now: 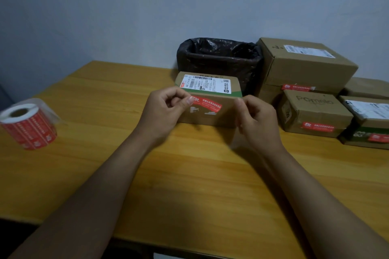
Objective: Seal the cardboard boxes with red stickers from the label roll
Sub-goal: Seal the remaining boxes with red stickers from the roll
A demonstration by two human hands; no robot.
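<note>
Left hand [168,107]: pinches 1 end of the red sticker [207,104].
Right hand [255,121]: fingers curled, blurred; grip unclear.
Box [208,101]: mid-table, sticker across its front.
Label roll [28,125]: far left.

label roll [28,126] blurred | R-edge boxes [370,120] cut off | sticker [207,104] text unreadable

We see the label roll [28,126] at the table's [105,164] left edge, one box [208,101] at centre, a lined bin [221,57] behind it, stacked boxes [311,90] at far right.
</note>
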